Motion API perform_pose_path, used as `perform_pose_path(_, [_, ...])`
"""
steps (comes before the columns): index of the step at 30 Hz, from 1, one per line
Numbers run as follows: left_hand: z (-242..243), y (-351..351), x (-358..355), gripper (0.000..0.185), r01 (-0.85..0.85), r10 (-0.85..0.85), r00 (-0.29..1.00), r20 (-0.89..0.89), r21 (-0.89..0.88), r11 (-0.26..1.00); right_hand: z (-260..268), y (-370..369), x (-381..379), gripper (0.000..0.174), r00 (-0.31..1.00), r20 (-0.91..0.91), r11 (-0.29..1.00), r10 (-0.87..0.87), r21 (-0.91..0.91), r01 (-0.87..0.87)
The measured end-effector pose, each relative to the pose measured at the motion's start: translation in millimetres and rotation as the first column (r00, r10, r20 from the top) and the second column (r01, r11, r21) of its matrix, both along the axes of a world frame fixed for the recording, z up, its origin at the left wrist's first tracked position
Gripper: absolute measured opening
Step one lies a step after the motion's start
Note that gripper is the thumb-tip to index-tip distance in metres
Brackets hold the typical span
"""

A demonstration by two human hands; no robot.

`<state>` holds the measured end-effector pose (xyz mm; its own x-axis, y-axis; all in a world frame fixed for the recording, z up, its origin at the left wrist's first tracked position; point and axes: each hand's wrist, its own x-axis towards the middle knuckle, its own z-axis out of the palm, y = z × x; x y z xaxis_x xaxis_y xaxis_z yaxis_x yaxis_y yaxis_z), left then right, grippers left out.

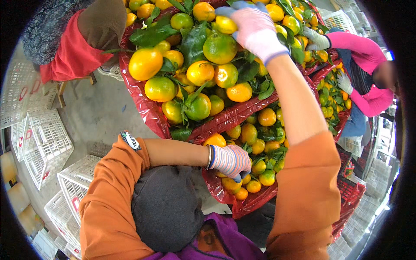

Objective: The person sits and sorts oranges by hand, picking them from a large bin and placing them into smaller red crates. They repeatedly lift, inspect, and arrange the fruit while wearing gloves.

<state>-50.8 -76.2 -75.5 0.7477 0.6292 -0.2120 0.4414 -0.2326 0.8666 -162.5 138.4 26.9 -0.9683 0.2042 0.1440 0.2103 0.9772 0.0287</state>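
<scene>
My right hand (255, 31), in a pale knit glove with blue fingertips, reaches over the far crate of mandarins (221, 48). Its fingers are beside a yellow mandarin (226, 25); blur hides whether they grip it. My left hand (230, 162), in a striped knit glove, is bent down over the mandarins in the nearer crate (248, 208). Its fingertips point into the fruit, and what lies under the palm is hidden. Red plastic film (227, 120) lines both crates. The fruit is yellow, orange and green, with leaves attached to many pieces.
White plastic crates (48, 143) stand on the concrete floor (120, 104) at left. Across at right, a co-worker in pink sleeves (367, 55) has gloved hands (345, 83) at other fruit crates. Another person in a red garment (76, 55) is at upper left.
</scene>
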Motion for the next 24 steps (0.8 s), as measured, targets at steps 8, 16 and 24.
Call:
perform_pose_path(8, [-9, -4, 2, 0.025, -0.033, 0.033, 0.999, 0.008, 0.089, 0.995, -1, -89, 272, 0.053, 0.42, 0.022, -0.091, -0.907, -0.985, -0.147])
perform_pose_path(16, [-11, 4, 2, 0.025, -0.005, 0.005, 1.0, 0.012, 0.058, 0.998, -60, -289, 400, 0.049, 0.281, 0.487, -0.327, -0.827, -0.823, 0.465])
perform_pose_path(24, [1, 3, 10, 0.03, 0.059, -0.042, 0.991, -0.13, 0.131, 0.99, -74, -287, 395, 0.069, 0.447, 0.521, -0.17, -0.727, -0.768, 0.618])
